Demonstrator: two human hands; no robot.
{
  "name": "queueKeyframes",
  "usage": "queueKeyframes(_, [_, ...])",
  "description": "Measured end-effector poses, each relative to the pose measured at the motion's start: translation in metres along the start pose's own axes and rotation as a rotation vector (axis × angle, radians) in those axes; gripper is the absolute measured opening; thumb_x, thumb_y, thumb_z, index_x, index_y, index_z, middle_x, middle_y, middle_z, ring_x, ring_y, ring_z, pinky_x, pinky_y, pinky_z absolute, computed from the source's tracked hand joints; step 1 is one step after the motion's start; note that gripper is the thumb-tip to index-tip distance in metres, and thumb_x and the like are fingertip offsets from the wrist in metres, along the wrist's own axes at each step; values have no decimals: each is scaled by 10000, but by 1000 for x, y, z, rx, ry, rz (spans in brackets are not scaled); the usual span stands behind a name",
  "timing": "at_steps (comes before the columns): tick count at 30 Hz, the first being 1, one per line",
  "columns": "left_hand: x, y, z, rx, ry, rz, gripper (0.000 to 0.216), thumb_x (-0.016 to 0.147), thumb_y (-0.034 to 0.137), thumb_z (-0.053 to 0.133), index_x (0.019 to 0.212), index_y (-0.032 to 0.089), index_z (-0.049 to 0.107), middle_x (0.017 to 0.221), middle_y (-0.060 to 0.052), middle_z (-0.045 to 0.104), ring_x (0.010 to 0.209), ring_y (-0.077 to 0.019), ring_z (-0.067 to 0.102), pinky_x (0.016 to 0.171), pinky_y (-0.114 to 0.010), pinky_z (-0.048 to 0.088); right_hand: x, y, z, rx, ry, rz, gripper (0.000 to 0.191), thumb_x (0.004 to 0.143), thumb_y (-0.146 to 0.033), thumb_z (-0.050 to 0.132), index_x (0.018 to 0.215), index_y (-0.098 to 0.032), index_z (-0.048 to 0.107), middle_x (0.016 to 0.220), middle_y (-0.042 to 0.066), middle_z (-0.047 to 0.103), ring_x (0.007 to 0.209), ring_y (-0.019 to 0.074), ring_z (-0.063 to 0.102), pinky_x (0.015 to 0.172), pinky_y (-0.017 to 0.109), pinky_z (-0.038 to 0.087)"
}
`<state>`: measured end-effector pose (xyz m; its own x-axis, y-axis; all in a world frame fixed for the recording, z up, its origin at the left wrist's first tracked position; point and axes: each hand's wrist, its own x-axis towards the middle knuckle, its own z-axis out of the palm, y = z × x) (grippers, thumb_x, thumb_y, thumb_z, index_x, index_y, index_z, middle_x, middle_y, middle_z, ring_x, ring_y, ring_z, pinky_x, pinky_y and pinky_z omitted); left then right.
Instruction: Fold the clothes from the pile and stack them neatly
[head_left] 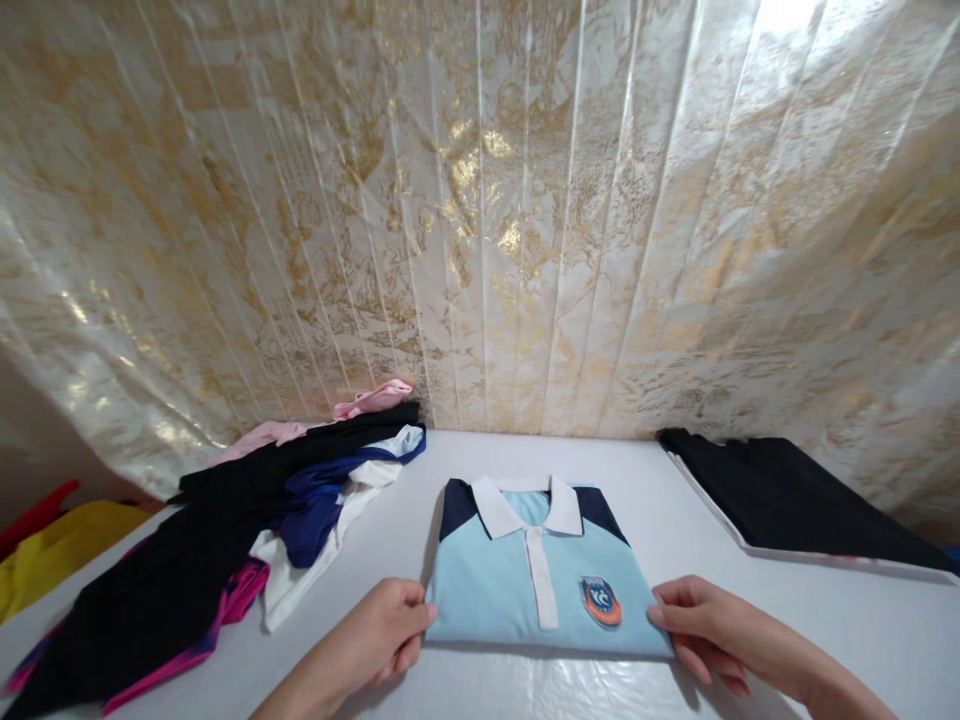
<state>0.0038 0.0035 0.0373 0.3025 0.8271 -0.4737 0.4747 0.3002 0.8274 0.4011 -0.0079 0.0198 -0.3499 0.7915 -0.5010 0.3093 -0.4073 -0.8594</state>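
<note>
A folded light blue polo shirt (491, 590) lies on the white table in front of me, collar pointing away. It has a white collar and button strip, navy shoulders and a round-bottomed badge (600, 601) on the chest. My left hand (386, 628) pinches the shirt's near left corner between thumb and fingers. At the near right corner, my right hand (701, 630) grips the cloth the same way, its lower fingers curled beneath. The shirt's near edge looks slightly raised off the table.
To the left is a loose heap of clothes: black (187, 540), blue (311, 510), white and pink pieces. Yellow cloth (67, 550) lies beyond it at far left. A folded black garment (802, 500) sits at the right. Gold-patterned sheeting (480, 220) hangs behind the white table (540, 455).
</note>
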Motion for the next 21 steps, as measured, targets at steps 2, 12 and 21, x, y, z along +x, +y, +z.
queueKeyframes(2, [1, -2, -2, 12, 2, -1, 518, 671, 722, 508, 708, 218, 394, 402, 111, 404, 330, -41, 222, 382, -205, 127, 1, 1, 1, 8, 33, -10, 404, 752, -547, 635, 659, -184, 486, 412, -63, 508, 276, 11, 235, 301, 154, 185])
queueKeyframes(12, [4, -9, 8, 261, 118, 46, 457, 745, 658, 449, 629, 217, 429, 390, 55, 473, 337, -92, 320, 442, -219, 265, 2, -7, 8, -81, 69, 55, 444, 708, -600, 614, 601, -188, 487, 391, -24, 543, 258, 31, 306, 295, 171, 194])
queueKeyframes(21, [-11, 14, 4, 835, 365, -23, 315, 868, 391, 457, 625, 207, 534, 560, 0, 606, 621, -206, 626, 575, -256, 362, 7, -8, 9, -347, 144, 156, 334, 784, -485, 459, 579, -225, 419, 403, -18, 535, 270, 67, 319, 319, 205, 259])
